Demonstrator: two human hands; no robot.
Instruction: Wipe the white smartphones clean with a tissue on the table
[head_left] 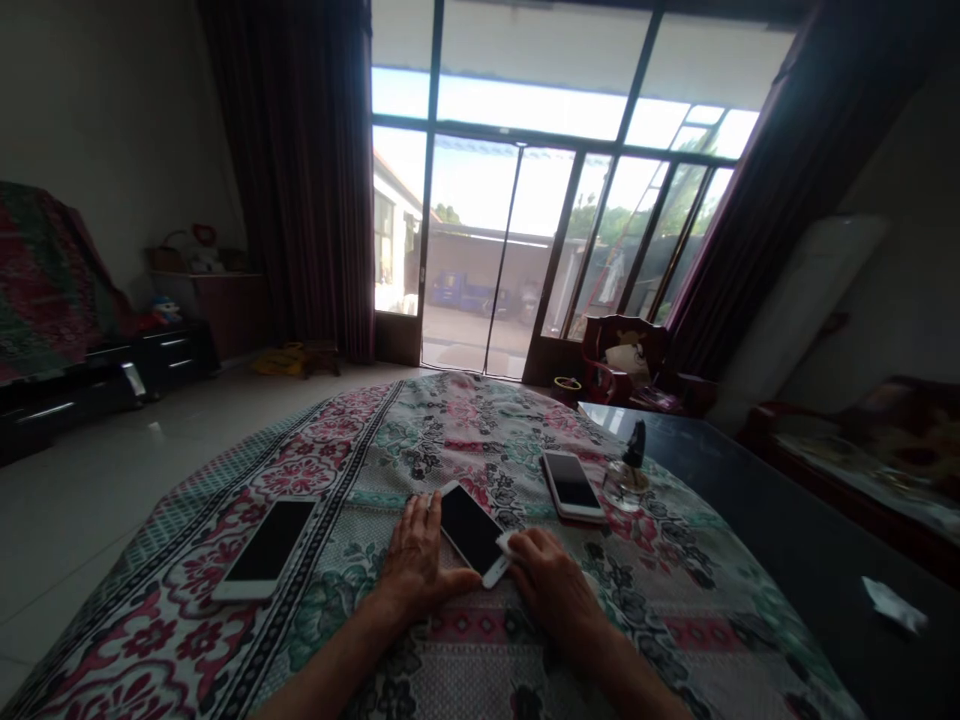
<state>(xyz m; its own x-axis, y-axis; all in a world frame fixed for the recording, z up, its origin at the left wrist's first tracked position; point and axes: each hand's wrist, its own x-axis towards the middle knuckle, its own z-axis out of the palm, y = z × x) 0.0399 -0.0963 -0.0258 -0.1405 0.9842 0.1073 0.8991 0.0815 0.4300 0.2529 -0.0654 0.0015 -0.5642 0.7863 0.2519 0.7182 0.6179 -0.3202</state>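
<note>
A white smartphone (471,532) with a dark screen lies face up, at a slant, on the patterned tablecloth. My left hand (414,565) steadies it, fingers stretched along its left edge and the thumb at its bottom end. My right hand (551,578) has its fingers bent together around a small white wipe (505,546), pressed against the phone's lower right edge. Most of the wipe is hidden under those fingers. A second white smartphone (268,545) rests to the left, and a third phone (573,486) lies beyond my right hand.
A clear spray bottle (627,482) with a black top stands right of the third phone. The cloth (450,655) covers a round-edged table. Adjoining it on the right, a dark glossy table (787,545) bears a crumpled white tissue (894,604). Ahead are glass doors (480,260).
</note>
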